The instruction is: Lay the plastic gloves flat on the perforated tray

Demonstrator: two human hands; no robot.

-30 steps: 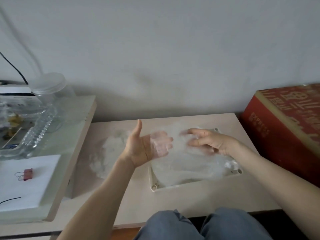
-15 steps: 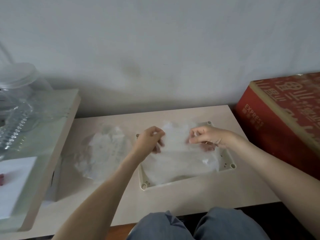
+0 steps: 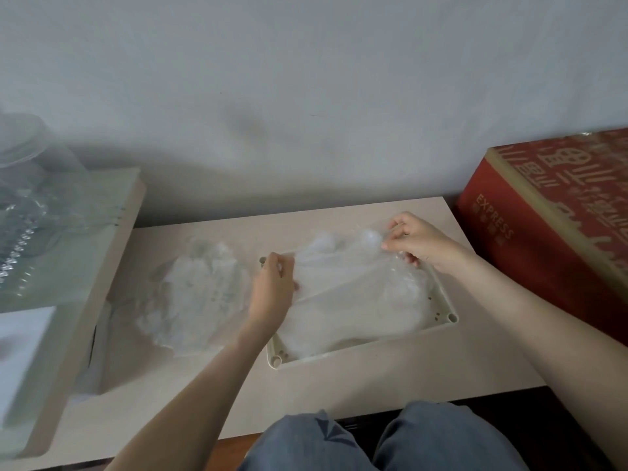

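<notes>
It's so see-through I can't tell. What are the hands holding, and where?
A clear plastic glove: left hand pinches its left edge, right hand its far right edge.

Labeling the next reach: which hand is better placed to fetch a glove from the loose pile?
Likely left. The left hand pinches the spread glove right beside the pile; the right hand pinches it across the tray, farthest from the pile.

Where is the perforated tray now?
Head view: the perforated tray sits right of centre on the table, under the plastic glove, with the glove pile to its left.
</notes>
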